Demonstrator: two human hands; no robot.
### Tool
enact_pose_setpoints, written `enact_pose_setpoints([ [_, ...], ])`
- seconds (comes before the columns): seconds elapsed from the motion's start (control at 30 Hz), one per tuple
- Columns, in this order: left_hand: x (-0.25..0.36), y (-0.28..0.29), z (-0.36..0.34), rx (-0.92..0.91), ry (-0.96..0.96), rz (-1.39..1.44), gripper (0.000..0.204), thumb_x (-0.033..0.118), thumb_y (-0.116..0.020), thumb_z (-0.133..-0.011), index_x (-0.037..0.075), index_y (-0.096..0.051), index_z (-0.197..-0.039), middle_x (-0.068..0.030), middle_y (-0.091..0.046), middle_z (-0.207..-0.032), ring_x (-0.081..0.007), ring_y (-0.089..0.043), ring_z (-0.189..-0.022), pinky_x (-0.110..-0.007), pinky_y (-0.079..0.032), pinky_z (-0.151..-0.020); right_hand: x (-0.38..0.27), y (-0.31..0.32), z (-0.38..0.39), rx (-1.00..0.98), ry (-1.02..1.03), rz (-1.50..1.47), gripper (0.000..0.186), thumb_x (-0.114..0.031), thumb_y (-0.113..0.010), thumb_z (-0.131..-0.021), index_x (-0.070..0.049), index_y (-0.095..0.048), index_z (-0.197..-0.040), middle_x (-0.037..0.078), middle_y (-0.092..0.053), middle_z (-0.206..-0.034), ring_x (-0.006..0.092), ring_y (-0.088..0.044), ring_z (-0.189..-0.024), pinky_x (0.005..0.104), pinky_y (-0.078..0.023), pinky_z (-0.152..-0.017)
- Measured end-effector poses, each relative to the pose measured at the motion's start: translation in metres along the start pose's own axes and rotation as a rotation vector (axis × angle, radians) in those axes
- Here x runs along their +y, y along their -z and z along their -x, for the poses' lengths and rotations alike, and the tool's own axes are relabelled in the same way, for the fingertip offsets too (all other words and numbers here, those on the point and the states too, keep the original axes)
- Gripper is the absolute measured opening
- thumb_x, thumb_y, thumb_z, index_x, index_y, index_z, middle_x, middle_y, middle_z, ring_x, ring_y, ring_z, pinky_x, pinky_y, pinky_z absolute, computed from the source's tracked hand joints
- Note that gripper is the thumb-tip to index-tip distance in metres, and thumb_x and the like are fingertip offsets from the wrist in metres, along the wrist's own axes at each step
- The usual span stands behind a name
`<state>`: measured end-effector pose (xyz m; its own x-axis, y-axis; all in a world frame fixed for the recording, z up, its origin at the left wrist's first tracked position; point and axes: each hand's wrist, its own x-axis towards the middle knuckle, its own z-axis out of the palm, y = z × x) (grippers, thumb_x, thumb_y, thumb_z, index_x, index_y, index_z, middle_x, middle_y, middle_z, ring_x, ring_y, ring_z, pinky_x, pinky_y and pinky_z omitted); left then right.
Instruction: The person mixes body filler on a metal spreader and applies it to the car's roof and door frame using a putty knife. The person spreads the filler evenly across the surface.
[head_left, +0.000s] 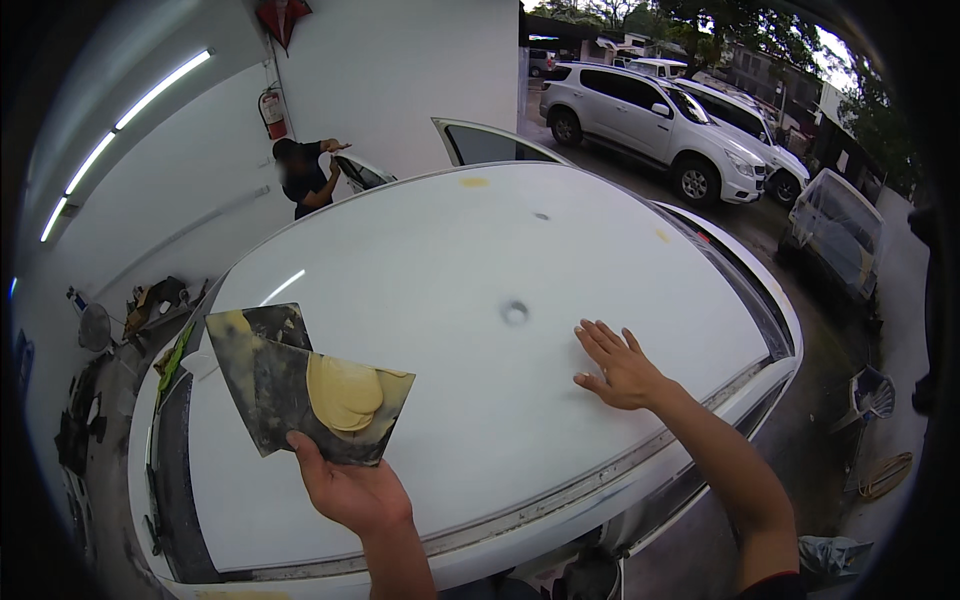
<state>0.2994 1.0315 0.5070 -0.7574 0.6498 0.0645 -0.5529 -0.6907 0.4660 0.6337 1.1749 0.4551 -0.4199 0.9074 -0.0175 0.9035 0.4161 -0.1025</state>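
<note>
My left hand grips a dark, stained putty board by its lower edge, thumb on top. A thick mound of pale yellow putty lies on its right part. A second dark flat piece shows behind it; whether it is separate is unclear. Flat and palm down, my right hand is at the white car roof, fingers stretched out; I cannot tell whether it touches. Left of its fingertips is a round grey-ringed spot. Farther off are a smaller grey spot and yellowish patches.
Beyond the roof's far left, a person handles a panel with a window. An open car door juts out at the far side. Silver SUVs stand outside. To the right are a plastic-covered part, a chair and a coiled hose.
</note>
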Motion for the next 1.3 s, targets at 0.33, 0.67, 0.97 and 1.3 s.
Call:
enact_pose_setpoints([
  [0.33,-0.048,0.027,-0.048,-0.115,-0.061,-0.08,0.055,0.038,-0.043,-0.11,0.003,-0.035,-0.153,-0.0099,-0.047,-0.151,-0.0251,-0.048,-0.137,-0.045,-0.041,-0.112,-0.062,-0.046,-0.118,-0.202,0.659,0.096,0.09,-0.072,-0.027,-0.1,-0.005,-0.019,-0.162,0.02,-0.017,-0.168,0.0354,-0.012,-0.157,0.0545,-0.011,-0.126],
  [0.67,-0.049,0.029,-0.037,0.052,0.348,-0.04,0.054,0.032,-0.042,-0.11,0.001,-0.036,-0.154,-0.0154,-0.047,-0.155,-0.0321,-0.045,-0.14,-0.05,-0.034,-0.118,-0.093,0.0,-0.097,-0.167,0.858,-0.111,0.084,-0.063,-0.044,-0.099,-0.009,-0.025,-0.161,0.012,-0.021,-0.169,0.0335,-0.015,-0.156,0.0571,-0.011,-0.125],
  [0.97,-0.042,0.031,-0.043,-0.466,0.449,0.36,0.056,0.033,-0.044,-0.109,0.002,-0.036,-0.154,-0.0159,-0.043,-0.157,-0.034,-0.044,-0.141,-0.052,-0.033,-0.119,-0.104,0.0,-0.118,-0.257,0.892,-0.028,0.078,-0.054,-0.046,-0.101,-0.007,-0.027,-0.16,0.007,-0.021,-0.169,0.034,-0.012,-0.157,0.0569,-0.009,-0.126],
  [1.3,-0.05,0.036,-0.037,-0.249,0.388,-0.021,0.054,0.034,-0.046,-0.109,0.002,-0.039,-0.151,-0.0123,-0.049,-0.15,-0.028,-0.051,-0.135,-0.047,-0.043,-0.11,-0.112,-0.052,-0.09,-0.095,0.809,-0.07,0.078,-0.065,-0.038,-0.101,-0.016,-0.03,-0.16,0.005,-0.02,-0.17,0.0286,-0.009,-0.158,0.0549,-0.008,-0.127],
])
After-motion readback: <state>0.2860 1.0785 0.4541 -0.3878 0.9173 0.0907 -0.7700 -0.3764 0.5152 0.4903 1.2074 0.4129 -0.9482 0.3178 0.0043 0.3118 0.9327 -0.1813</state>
